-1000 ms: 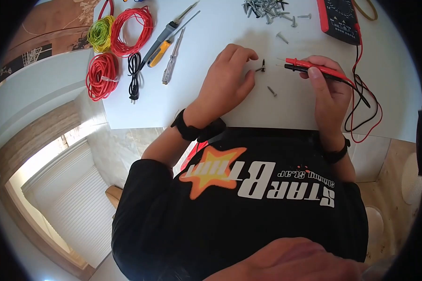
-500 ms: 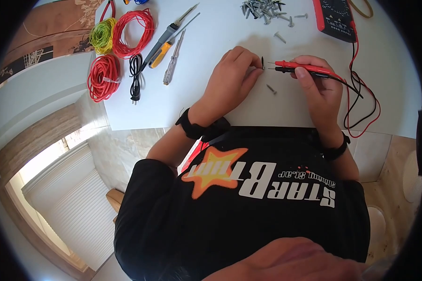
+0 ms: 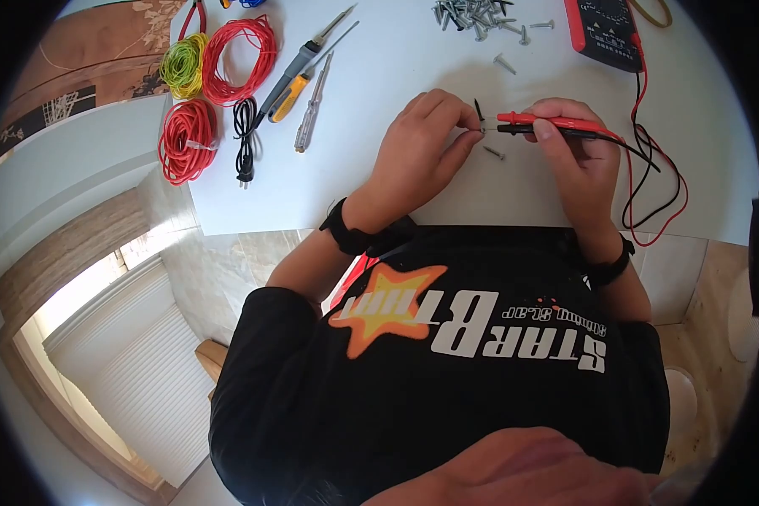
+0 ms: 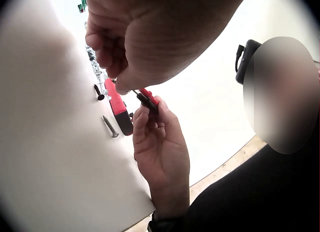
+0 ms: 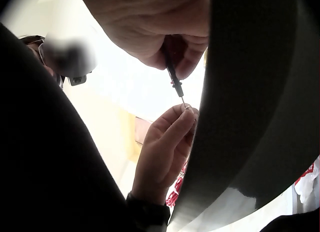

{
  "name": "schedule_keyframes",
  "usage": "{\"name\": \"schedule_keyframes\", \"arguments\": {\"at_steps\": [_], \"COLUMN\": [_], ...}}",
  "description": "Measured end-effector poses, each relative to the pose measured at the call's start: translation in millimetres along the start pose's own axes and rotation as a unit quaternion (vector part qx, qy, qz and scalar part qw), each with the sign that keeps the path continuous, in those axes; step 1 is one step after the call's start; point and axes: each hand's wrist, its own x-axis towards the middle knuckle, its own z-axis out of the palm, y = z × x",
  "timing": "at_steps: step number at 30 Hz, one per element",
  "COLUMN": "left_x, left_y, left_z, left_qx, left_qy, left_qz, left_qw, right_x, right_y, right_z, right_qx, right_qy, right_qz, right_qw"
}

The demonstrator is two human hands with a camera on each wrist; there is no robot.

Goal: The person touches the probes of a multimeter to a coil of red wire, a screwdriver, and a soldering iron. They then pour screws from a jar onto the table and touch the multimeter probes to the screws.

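My left hand [image 3: 417, 152] pinches a small screw [image 5: 187, 107] between thumb and fingertips; mostly the screw's head end shows. My right hand [image 3: 584, 160] holds a red test probe [image 3: 521, 119] and a black test probe [image 3: 514, 129] side by side, like a pair of chopsticks. Their thin metal tips point left, right at the left fingertips and the pinched screw. A black screw [image 3: 478, 108] is on the white table just beyond those fingertips. Nearer my body lies a grey screw [image 4: 110, 127]. The hands partly hide the probe tips in the left wrist view.
The red and black multimeter [image 3: 603, 34] sits at the back right, its leads [image 3: 679, 202] looping over the table. A pile of screws [image 3: 471, 17] lies at the back, with a single screw [image 3: 504, 63] nearer. Leftward are a soldering iron [image 3: 299, 61], a screwdriver [image 3: 312, 110] and wire coils [image 3: 240, 59].
My left hand has moved right and closed its thumb and fingertips on a small screw beside the black one. The right hand has brought the probes left, their tips now at the left fingertips.
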Motion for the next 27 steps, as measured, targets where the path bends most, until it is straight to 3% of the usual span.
{"name": "schedule_keyframes", "arguments": {"at_steps": [2, 5, 12, 18, 22, 24, 25, 27], "left_x": [-0.5, 1.9, 13.9, 20.5, 23.0, 22.7, 22.0, 20.2], "left_y": [-0.3, -1.6, 0.7, -4.4, -3.3, 3.4, 3.6, 3.3], "left_z": [2.5, 5.9, -4.0, -1.8, -1.7, -4.8, -4.2, -2.8], "left_qx": [0.010, 0.031, 0.023, 0.084, 0.076, -0.083, -0.083, -0.205], "left_qy": [-0.015, -0.037, -0.041, -0.072, -0.045, -0.046, -0.047, -0.057], "left_qz": [0.006, 0.016, -0.029, -0.017, -0.017, -0.108, -0.108, -0.165], "left_qw": [1.000, 0.999, 0.998, 0.994, 0.996, 0.990, 0.990, 0.963], "right_x": [-0.7, 0.9, 1.4, 1.6, -0.1, -0.7, -1.1, -1.6], "right_y": [0.8, -0.2, -1.8, -1.6, -0.5, 0.2, 0.3, -0.5], "right_z": [-0.4, 0.4, 0.9, 0.3, -0.2, -0.6, -0.4, -0.5], "right_qx": [-0.023, -0.027, -0.018, -0.010, -0.014, -0.022, -0.029, -0.036], "right_qy": [0.032, 0.078, 0.080, 0.052, 0.044, 0.039, 0.035, 0.030], "right_qz": [-0.057, -0.077, -0.064, -0.065, -0.062, -0.065, -0.077, -0.089], "right_qw": [0.998, 0.994, 0.995, 0.996, 0.997, 0.997, 0.996, 0.995]}}
